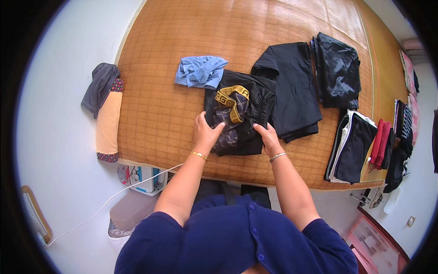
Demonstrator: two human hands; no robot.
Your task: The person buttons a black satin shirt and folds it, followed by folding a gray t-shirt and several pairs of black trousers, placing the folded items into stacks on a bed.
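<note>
A folded black garment [251, 140] with a gathered elastic waistband lies before me on a brown woven mat [164, 126]. On top of it rests a dark plaid pair of underwear [226, 118], its yellow lettered waistband [236, 102] twisted into loops. My left hand [205, 135] is at the left edge of the pile, thumb over the plaid cloth. At the opposite edge, my right hand [268, 137] grips the black garment with the thumb on top and the other fingers mostly hidden. A crumpled light blue cloth [202, 72] touches the pile's upper left corner.
Right of the pile lie a black folded garment [294, 92] and a shiny black one [338, 68]. Farther right are folded dark and white clothes [356, 147] and red cloth [381, 144]. A peach bolster [107, 123] lies left, and a white cord [113, 198] hangs below.
</note>
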